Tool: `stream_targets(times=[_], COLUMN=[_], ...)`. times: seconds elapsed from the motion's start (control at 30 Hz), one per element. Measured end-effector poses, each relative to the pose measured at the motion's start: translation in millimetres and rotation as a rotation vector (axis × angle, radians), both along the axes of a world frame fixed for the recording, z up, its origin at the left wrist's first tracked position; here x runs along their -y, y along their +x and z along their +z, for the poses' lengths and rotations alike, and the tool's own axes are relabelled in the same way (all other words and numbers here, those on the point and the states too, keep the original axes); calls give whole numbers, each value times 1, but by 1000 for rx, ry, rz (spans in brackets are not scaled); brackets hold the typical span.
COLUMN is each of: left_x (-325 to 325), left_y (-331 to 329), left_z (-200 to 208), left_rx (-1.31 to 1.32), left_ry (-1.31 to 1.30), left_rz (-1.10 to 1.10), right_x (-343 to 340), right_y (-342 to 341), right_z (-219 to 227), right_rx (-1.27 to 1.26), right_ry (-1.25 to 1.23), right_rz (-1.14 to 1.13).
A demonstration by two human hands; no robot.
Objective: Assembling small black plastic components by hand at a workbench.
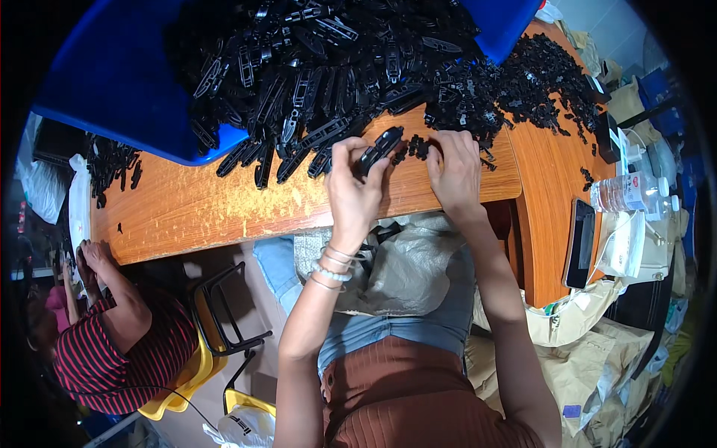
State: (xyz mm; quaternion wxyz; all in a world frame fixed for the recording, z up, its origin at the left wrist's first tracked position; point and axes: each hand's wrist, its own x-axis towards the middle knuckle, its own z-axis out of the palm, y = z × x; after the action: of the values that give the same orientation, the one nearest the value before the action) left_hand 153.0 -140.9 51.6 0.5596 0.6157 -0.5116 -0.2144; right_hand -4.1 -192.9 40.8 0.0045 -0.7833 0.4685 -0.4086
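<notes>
At centre frame, the left hand [354, 187] held one elongated, glossy black plastic part [382, 148] in a closed grip. The right hand [457, 172] stood just beside one cluster of small black plastic pieces [411, 150]; I could not tell whether its grip held any. Handling of one part appeared under way; one uncountable heap of similar black parts [321, 82], upper centre on the wood-brown tabletop [254, 209], appeared left.
</notes>
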Motion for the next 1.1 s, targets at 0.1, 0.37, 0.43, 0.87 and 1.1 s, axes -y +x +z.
stream_targets(times=[0.1, 0.37, 0.43, 0.87, 1.1], left_x=[-12, -32, -34, -63, -68], left_y=[12, 10, 3, 15, 26], left_z=[-4, 8, 7, 23, 26], left_rx=[-138, -465, -420, -953, -603], left_ry=[152, 146, 55, 95, 299], left_rz=[-45, -109, -97, -462, -410], right_x=[-4, -23, -45, -64, -67], right_y=[4, 3, 12, 12, 11], right_z=[8, 8, 25, 64, 75], right_rx=[-45, 156, 351, 602, -72], right_ry=[20, 14, 291, 844, 249], right_rz=[55, 106, 164, 500, 441])
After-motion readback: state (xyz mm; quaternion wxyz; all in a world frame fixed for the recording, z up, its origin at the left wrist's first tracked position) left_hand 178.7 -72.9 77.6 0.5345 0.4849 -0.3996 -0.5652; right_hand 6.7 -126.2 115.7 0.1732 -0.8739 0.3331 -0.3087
